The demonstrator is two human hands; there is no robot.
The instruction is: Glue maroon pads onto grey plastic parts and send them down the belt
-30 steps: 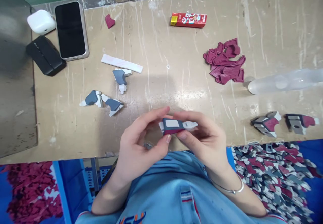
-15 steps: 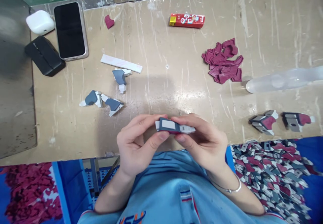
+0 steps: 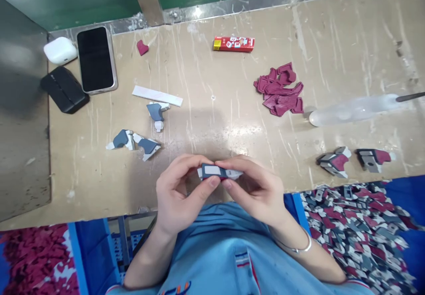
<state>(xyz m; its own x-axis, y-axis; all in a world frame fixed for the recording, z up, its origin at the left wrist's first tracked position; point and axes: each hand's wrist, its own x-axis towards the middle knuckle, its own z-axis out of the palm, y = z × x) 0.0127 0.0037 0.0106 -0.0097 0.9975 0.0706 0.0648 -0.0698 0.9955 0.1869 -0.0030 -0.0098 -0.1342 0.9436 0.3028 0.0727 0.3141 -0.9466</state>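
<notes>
Between both hands, just above the front edge of the table, is a small plastic piece [image 3: 212, 170] in dark blue-grey, light grey and maroon. My left hand [image 3: 181, 191] pinches its left end between thumb and fingers. On its right end, the thumb and fingers of my right hand [image 3: 255, 188] are closed. The piece lies level, a light grey panel facing up; its underside is mostly hidden. To the left lie grey-and-white pieces [image 3: 148, 146] without maroon. Two pieces with maroon parts [image 3: 339, 162] rest at the right.
Maroon parts [image 3: 280, 92] lie heaped right of centre, near a translucent tube-like object [image 3: 352, 111]. A red packet [image 3: 234, 44], white strip [image 3: 157, 95], phone [image 3: 95, 60], white case [image 3: 60, 50] and black box [image 3: 65, 90] are farther back. Bins of maroon parts [image 3: 36, 259] and mixed pieces [image 3: 358, 237] flank me below.
The camera view has shifted, so the table's contents appear lower, and those on the right farther left. Both hands keep their pinch on the piece, with little change in grip.
</notes>
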